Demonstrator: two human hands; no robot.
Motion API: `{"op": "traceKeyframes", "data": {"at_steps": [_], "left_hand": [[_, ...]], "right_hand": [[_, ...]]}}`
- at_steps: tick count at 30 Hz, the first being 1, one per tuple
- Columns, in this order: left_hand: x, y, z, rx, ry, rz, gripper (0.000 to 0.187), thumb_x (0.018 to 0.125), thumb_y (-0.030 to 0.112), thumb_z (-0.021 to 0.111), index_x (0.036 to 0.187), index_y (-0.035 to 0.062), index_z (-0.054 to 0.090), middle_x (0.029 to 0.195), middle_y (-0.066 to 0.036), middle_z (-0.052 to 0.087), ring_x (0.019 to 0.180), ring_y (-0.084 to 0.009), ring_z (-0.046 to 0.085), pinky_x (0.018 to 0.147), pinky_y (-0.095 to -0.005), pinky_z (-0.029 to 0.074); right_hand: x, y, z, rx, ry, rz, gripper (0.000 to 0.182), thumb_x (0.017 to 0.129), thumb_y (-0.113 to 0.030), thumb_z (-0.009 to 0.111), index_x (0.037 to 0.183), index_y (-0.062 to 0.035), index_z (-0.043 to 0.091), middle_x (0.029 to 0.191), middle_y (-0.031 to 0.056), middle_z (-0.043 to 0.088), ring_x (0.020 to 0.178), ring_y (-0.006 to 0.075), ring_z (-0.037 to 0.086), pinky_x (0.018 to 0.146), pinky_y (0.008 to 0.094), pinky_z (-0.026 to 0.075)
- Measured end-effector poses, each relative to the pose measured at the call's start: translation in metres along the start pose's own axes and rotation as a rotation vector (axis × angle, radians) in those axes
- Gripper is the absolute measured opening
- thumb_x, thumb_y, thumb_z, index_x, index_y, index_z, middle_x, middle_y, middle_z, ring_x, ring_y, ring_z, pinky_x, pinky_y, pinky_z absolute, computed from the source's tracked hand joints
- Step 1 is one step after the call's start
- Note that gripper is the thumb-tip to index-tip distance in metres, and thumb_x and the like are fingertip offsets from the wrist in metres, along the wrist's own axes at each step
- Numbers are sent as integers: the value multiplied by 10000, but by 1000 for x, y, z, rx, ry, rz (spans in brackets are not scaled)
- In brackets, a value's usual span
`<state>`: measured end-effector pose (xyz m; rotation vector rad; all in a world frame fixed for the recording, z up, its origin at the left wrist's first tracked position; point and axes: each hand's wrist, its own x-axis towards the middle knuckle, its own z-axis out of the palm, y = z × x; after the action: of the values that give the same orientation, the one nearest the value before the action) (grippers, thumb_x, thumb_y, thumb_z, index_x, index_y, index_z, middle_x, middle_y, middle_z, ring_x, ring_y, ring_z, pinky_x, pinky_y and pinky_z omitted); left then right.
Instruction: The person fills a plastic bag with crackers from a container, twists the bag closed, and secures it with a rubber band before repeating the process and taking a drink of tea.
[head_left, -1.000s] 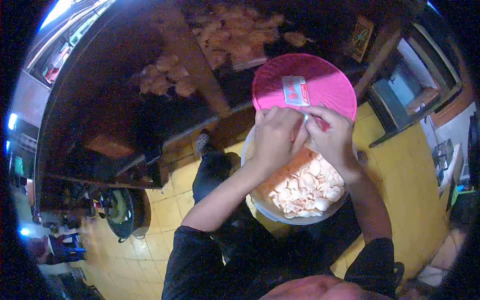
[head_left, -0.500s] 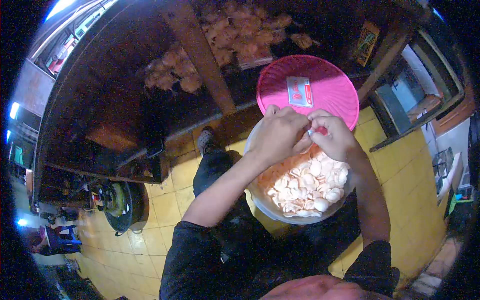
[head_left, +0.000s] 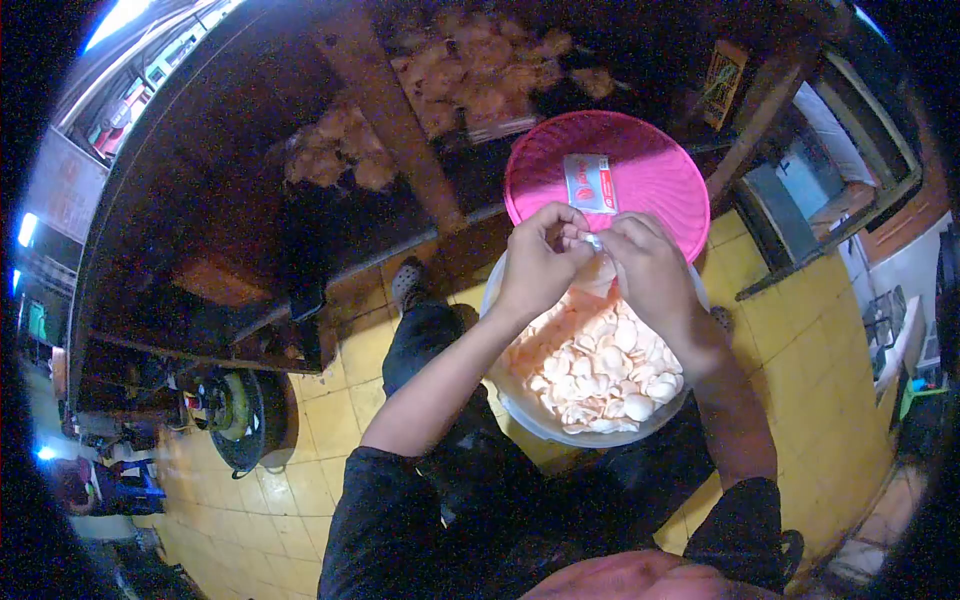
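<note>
Well, the fingers are drawn in close, thumbs and tips of the left hand (head_left: 540, 265) and right hand (head_left: 652, 268) pinching the crumpled, shiny top of a small translucent bag (head_left: 600, 275). It hangs between them above the far part of a round, whitish tub (head_left: 590, 439), top pointing away from the person, long axis running back toward them (its contents are too blurred for me). Pale, thin, curled chips (head_left: 610, 370) heap below; beyond sits a round, ribbed pink plastic piece (head_left: 655, 190).
</note>
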<state>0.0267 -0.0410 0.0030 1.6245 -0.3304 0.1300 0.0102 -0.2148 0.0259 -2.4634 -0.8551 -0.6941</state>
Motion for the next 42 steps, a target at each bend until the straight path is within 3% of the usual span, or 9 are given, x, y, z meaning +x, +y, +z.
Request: {"op": "traceKeyframes", "data": {"at_steps": [5,25,27,28,30,34,39,40,42], "left_hand": [[0,0,1,-30,35,-8,147,765,-49,653,895,12,626,768,22,607,730,-36,552,672,-202,462],[-6,5,9,-78,-105,-141,122,842,28,706,963,15,703,840,-21,708,777,-76,631,721,-250,516],[-6,5,12,84,-89,-36,146,879,59,662,1010,7,702,904,-70,724,808,-155,669,775,-299,524],[-5,6,12,87,-95,-37,146,879,59,662,1010,7,702,904,-70,724,808,-155,669,775,-299,524],[-1,8,12,411,-62,408,174,902,105,620,1023,9,698,966,-123,714,894,-269,680,843,-355,514],[-5,27,14,387,-158,289,197,892,134,611,1029,24,700,996,-145,694,945,-333,651,859,-382,500],[1,20,16,538,-194,637,142,879,145,615,910,33,698,849,-143,681,787,-361,609,746,-423,465],[0,21,15,538,-196,641,142,879,145,615,910,33,698,849,-143,681,787,-361,609,746,-423,465],[2,25,11,508,-420,236,213,905,198,621,960,15,716,873,-118,712,842,-212,652,779,-346,505]], "right_hand": [[5,-12,-14,-242,16,34,150,770,-110,619,906,-57,653,871,107,599,883,289,610,839,427,477],[6,-19,-22,-228,-200,222,166,831,-194,620,811,-39,677,819,151,649,801,332,653,819,434,500],[7,-17,-23,-205,-221,283,169,838,-186,617,813,-32,682,805,163,659,769,342,657,777,427,512],[6,-15,-23,36,-167,383,183,854,-178,602,817,-19,685,779,151,668,719,308,653,726,404,510],[4,-4,-21,277,-106,481,199,869,-171,587,821,-6,688,752,138,676,669,275,650,676,381,509],[1,17,-16,869,-78,683,217,887,-158,555,817,-5,691,716,46,666,617,126,568,607,273,448],[-5,33,-22,1277,-32,757,190,889,-143,560,820,-22,689,675,7,617,599,89,527,580,224,406],[-6,35,-22,1283,-7,788,191,893,-145,560,833,-17,688,663,5,601,604,88,529,582,225,409],[-5,39,-23,1282,25,807,192,898,-147,561,845,-13,688,652,4,585,608,87,531,584,226,411]]}}
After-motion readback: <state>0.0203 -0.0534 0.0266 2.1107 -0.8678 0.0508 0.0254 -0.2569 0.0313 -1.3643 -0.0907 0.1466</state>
